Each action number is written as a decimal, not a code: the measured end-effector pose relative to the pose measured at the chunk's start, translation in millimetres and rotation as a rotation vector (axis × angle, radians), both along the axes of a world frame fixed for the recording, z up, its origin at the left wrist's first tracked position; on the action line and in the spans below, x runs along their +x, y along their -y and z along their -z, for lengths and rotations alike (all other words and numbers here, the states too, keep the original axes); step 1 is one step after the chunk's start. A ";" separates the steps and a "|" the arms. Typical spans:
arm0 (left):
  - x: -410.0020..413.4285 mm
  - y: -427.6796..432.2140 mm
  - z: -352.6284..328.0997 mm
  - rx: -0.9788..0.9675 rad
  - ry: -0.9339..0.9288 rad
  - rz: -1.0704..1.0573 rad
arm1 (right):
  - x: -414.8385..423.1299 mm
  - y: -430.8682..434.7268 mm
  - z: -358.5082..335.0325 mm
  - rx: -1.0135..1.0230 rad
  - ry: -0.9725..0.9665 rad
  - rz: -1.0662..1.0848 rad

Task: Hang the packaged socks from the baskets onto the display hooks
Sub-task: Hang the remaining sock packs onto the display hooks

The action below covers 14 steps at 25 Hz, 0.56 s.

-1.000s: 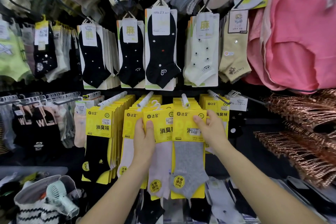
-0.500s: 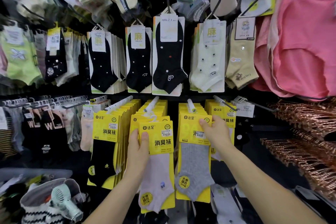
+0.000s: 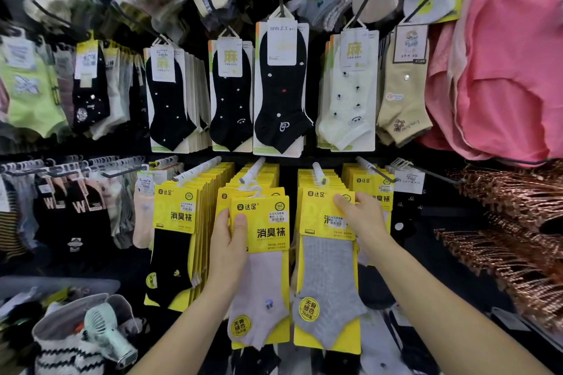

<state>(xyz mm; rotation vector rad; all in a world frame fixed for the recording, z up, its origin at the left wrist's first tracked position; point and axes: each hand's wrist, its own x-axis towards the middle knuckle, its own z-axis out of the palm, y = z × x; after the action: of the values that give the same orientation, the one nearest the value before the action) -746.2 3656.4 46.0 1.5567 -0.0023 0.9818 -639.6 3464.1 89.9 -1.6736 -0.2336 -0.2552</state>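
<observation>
My left hand (image 3: 229, 240) grips the left edge of a yellow pack holding a pale pink sock (image 3: 262, 271), thumb across its front, just below a white display hook (image 3: 252, 170). The pack's small white hanger sits a little under that hook's tip. My right hand (image 3: 364, 219) pinches the top right of a yellow pack with a grey sock (image 3: 327, 277), which hangs in front of the stack on the neighbouring white hook (image 3: 318, 173). More yellow packs with black socks (image 3: 175, 240) fill the hook to the left.
Black, white and beige carded socks (image 3: 280, 88) hang in the row above. Pink garments (image 3: 515, 70) and copper-coloured hangers (image 3: 518, 222) crowd the right. A bag with a mint hand fan (image 3: 109, 335) sits at the lower left. Dark socks lie below the packs.
The pink-sock pack in my left hand has come down and forward off the stack, clear of the hook. My right hand stays on the grey-sock pack. The view has tilted slightly downward.
</observation>
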 end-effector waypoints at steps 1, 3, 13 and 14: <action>-0.6 -0.9 -0.7 0.003 -0.005 -0.010 | 0.3 0.2 1.9 -0.051 0.022 0.004; -1.1 -2.1 -1.9 0.002 -0.017 -0.028 | -1.1 -0.5 5.9 -0.145 0.065 0.025; 9.2 32.2 -5.6 -0.016 -0.018 0.070 | -18.0 9.9 5.5 -0.157 0.252 0.153; 11.7 39.1 -5.9 -0.012 -0.008 0.082 | -26.0 7.7 7.1 -0.155 0.283 0.048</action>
<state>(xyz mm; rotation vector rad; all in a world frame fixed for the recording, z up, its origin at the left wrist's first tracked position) -734.5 3617.3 51.9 1.5377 -0.0542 0.9097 -665.6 3456.3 82.7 -1.7958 -0.4336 -0.5224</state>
